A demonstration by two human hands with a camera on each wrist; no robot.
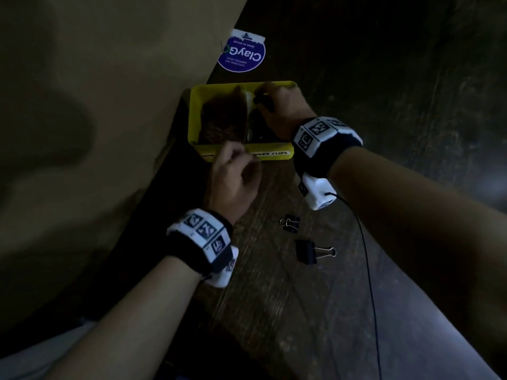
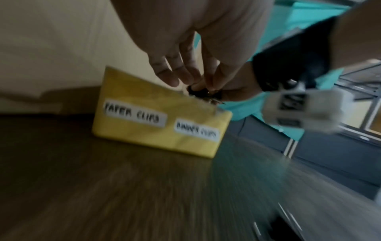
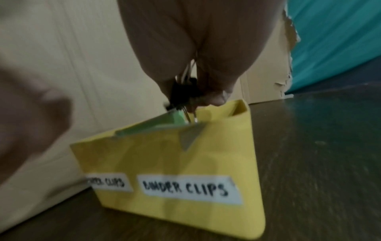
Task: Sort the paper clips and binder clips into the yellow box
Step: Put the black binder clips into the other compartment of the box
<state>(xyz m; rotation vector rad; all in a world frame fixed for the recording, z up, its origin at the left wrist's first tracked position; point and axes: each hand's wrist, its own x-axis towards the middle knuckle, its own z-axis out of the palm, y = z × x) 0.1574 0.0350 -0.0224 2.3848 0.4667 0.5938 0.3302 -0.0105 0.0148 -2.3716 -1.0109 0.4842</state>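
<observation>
Fingers of my right hand (image 1: 285, 105) pinched binder clips (image 3: 181, 93) over the yellow box (image 1: 274, 154); two binder clips (image 1: 290, 223) lay near it; my left hand (image 1: 236, 176) curled loosely, empty.

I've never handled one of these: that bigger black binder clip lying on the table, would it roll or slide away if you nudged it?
The larger binder clip probably won't roll: its black body looks wedge-shaped and lies flat on the wooden table. It would likely skid instead. Its wire handle sticks out sideways, so it may pivot and should be easy to pinch.
</observation>
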